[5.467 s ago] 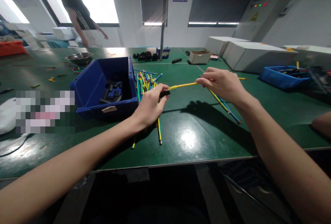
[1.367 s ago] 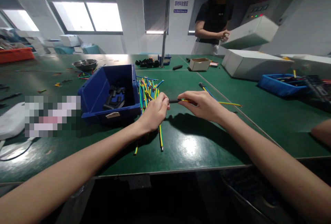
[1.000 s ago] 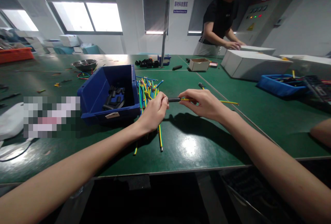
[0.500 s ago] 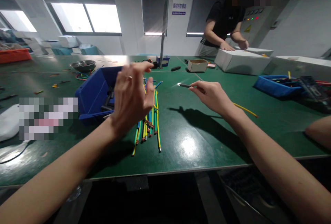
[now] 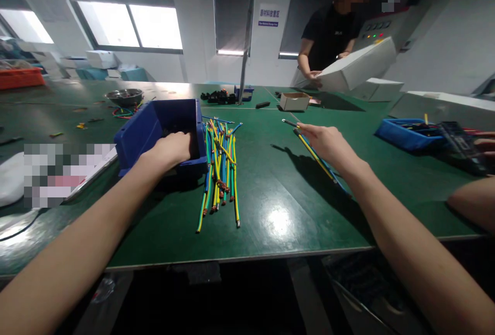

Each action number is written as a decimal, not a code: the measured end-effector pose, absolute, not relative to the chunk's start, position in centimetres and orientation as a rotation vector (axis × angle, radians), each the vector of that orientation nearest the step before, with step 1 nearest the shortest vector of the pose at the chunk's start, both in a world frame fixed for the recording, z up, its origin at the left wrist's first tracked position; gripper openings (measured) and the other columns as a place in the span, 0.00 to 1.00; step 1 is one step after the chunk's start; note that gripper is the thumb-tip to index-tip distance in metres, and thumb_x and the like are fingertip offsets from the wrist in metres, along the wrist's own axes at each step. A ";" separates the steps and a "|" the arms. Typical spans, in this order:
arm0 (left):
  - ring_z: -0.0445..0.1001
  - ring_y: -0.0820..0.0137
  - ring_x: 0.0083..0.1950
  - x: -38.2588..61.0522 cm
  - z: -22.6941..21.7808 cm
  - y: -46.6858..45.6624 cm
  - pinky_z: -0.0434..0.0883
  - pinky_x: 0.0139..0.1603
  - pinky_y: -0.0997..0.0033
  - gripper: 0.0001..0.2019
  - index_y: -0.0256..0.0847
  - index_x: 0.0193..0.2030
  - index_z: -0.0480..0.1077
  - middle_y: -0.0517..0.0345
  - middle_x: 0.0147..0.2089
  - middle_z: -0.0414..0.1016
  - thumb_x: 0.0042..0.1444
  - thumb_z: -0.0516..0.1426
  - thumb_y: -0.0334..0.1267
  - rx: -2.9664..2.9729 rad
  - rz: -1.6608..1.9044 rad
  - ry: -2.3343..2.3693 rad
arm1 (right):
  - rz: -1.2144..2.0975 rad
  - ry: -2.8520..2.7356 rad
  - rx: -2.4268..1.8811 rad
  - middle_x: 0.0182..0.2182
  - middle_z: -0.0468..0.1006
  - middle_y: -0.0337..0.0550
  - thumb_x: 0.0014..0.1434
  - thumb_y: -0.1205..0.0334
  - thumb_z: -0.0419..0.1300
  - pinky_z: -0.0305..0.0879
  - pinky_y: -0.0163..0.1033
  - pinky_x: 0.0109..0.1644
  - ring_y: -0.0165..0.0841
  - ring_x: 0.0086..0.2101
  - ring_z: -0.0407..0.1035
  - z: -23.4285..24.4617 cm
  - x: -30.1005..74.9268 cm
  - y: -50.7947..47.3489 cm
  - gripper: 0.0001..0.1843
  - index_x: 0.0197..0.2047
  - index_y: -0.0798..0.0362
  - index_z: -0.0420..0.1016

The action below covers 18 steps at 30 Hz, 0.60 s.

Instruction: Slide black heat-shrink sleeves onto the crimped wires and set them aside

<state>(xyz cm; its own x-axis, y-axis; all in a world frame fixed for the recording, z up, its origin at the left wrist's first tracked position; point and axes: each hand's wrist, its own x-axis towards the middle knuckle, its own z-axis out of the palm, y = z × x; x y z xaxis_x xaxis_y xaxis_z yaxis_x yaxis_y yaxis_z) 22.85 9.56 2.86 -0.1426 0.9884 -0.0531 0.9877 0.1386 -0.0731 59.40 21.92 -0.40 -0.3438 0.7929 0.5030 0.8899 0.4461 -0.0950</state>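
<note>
My left hand (image 5: 174, 149) reaches down into the blue parts bin (image 5: 133, 141); its fingers are hidden behind the bin's wall. The bin held black sleeve pieces half a second ago. My right hand (image 5: 325, 141) is closed in a pinch on a cable with a black sleeve (image 5: 291, 122) and a small metal tip. Just below these fingers runs a yellow-green cable (image 5: 313, 152) with a dark end; whether it is held too, I cannot tell. Between my hands lies a pile of short yellow-green and blue cables (image 5: 222, 165), with bare copper showing at several ends.
A metal bowl (image 5: 124, 97) and a small cardboard box (image 5: 294, 101) stand farther back on the green table (image 5: 263, 196). To the right is a blue tray (image 5: 404, 136) of cables. Across the table a person tilts up a white box (image 5: 356, 69); another person's arm (image 5: 469, 203) rests at right.
My left hand has moved down from above the cables into the blue bin. My right hand has shifted slightly right, and a yellow-green cable shows below it. The far person has lifted a white box.
</note>
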 end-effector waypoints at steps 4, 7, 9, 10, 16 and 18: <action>0.79 0.44 0.50 22.5 2.9 9.8 0.74 0.44 0.56 0.22 0.37 0.49 0.76 0.32 0.52 0.78 0.58 0.49 0.46 -2.063 0.142 -2.439 | -0.294 -2.175 -1.486 0.42 0.82 0.60 0.64 0.64 0.50 0.68 0.47 0.46 0.49 0.42 0.76 -0.1 60.3 22.1 0.26 0.63 0.60 0.72; 0.79 0.45 0.49 22.6 3.1 9.8 0.74 0.44 0.57 0.21 0.37 0.48 0.77 0.33 0.51 0.79 0.56 0.50 0.44 -2.040 0.159 -2.423 | -0.243 -2.197 -1.488 0.38 0.83 0.55 0.58 0.71 0.52 0.69 0.43 0.42 0.45 0.38 0.77 -0.3 60.6 22.7 0.34 0.68 0.59 0.64; 0.79 0.44 0.49 22.7 3.1 9.7 0.74 0.44 0.56 0.20 0.35 0.49 0.76 0.31 0.51 0.79 0.55 0.51 0.42 -2.031 0.163 -2.420 | -0.198 -2.211 -1.421 0.35 0.83 0.50 0.57 0.72 0.52 0.69 0.41 0.39 0.40 0.31 0.76 -0.4 60.5 22.9 0.37 0.71 0.53 0.60; 0.79 0.43 0.49 22.8 3.2 9.7 0.74 0.45 0.55 0.20 0.35 0.49 0.76 0.30 0.51 0.79 0.55 0.51 0.41 -2.022 0.167 -2.421 | -0.171 -2.209 -1.375 0.33 0.82 0.47 0.58 0.71 0.52 0.69 0.41 0.38 0.38 0.28 0.74 -0.4 60.3 22.8 0.36 0.70 0.51 0.60; 0.78 0.42 0.51 23.1 3.3 9.5 0.73 0.47 0.54 0.20 0.33 0.49 0.75 0.30 0.51 0.78 0.54 0.51 0.38 -2.006 0.133 -2.392 | 0.000 -2.046 -1.282 0.30 0.81 0.45 0.62 0.66 0.51 0.69 0.40 0.39 0.32 0.22 0.71 0.3 59.7 21.9 0.17 0.52 0.54 0.74; 0.78 0.43 0.50 23.4 3.5 9.3 0.73 0.47 0.55 0.20 0.32 0.49 0.76 0.30 0.50 0.78 0.53 0.53 0.38 -1.967 0.073 -2.366 | -0.014 -2.037 -1.260 0.30 0.80 0.46 0.62 0.64 0.52 0.69 0.41 0.39 0.35 0.26 0.73 0.4 59.7 21.9 0.17 0.50 0.55 0.76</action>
